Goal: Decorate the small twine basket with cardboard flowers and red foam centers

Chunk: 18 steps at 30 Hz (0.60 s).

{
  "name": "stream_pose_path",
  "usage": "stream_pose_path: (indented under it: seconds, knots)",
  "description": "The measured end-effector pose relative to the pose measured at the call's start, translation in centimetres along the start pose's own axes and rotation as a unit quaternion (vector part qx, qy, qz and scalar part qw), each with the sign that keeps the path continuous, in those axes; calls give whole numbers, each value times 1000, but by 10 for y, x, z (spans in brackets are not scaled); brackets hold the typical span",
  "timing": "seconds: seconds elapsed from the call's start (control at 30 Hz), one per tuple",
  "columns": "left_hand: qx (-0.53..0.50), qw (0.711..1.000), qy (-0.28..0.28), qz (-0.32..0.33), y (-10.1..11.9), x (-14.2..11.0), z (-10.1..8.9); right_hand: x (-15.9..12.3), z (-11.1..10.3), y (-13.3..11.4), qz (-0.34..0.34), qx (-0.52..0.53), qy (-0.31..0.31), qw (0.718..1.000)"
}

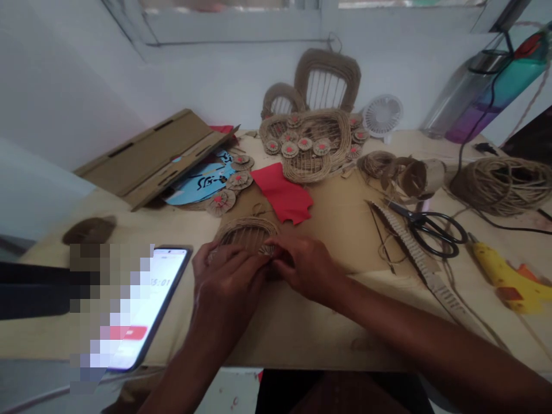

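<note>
person's 2 hands at the small twine-wound frame (248, 225), which lies on brown cardboard (345, 230) near the table's front edge. left hand (233, 273) over the frame's near part, fingers bent across it, fingertips by a small pleated rosette (267, 250); grip under them hidden, cannot tell. right hand (308, 264) at the rosette's right, thumb and index drawn together beside it; cannot tell if they pinch it. rosette sits between the 2 hands' fingertips, at the frame's right side. red fabric piece (284, 192) just beyond; black-handled scissors (435, 230), yellow glue gun (502, 273) off right.
</note>
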State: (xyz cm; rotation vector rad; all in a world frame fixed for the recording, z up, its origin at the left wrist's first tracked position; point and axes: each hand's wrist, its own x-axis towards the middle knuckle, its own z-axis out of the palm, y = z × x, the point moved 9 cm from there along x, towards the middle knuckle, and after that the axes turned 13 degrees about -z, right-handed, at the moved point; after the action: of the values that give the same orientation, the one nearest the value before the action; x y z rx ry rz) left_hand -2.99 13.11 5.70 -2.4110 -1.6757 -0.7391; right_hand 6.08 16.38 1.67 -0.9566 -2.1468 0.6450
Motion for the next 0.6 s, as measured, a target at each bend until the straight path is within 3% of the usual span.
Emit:
stream_pose_path:
  seconds: [0.33, 0.6]
  knots:
    - [7, 1000, 29, 0, 13, 5, -4, -1, -11, 22, 82, 56, 44, 994]
    - [-28, 996, 47, -72, -9, 1, -16, -1, -9, 20, 77, 74, 24, 994]
